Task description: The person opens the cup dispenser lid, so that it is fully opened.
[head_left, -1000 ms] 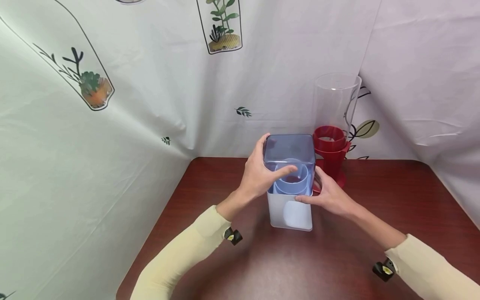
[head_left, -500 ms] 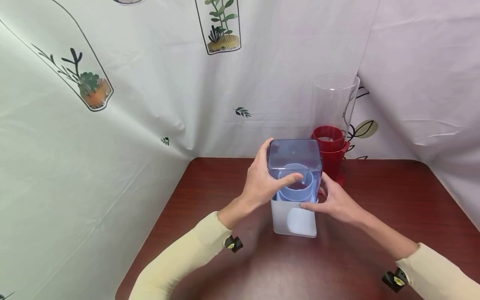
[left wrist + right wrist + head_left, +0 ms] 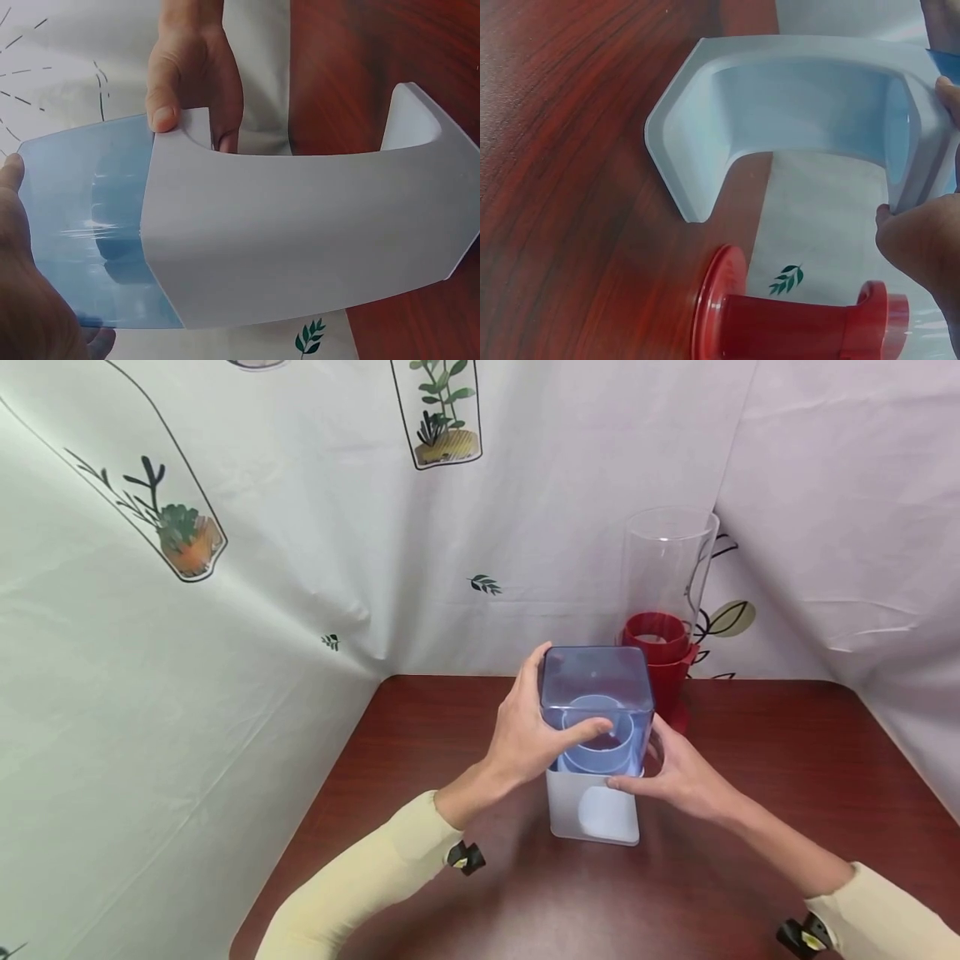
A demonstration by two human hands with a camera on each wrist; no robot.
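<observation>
Two hands, one box, one stand, held together over or on the table [image 3: 420, 722]; whether the stand's foot touches the wood cannot be told. Box [image 3: 597, 675]: clear blue, a round ring showing inside, set on top of the stand with no gap visible at the seam. Stand [image 3: 592, 818]: white, C-shaped in the wrist views, close to upright. Handling, as judged: both pieces best borne level as one, squeeze even on both sides, more of the weight on the stand, since the box may be merely resting there and its smooth walls could slip; some clearance from the red holder [image 3: 666, 681] is advisable. Left hand [image 3: 525, 739]: spread wide around the box, thumb across the near face, fingers on the left wall, box between them. Right hand [image 3: 686, 781]: gripping the stand's upper right corner, thumb on the near face just below the seam, fingers farther back. Behind, to the right: the red holder with its clear tube [image 3: 667, 564], upright.
</observation>
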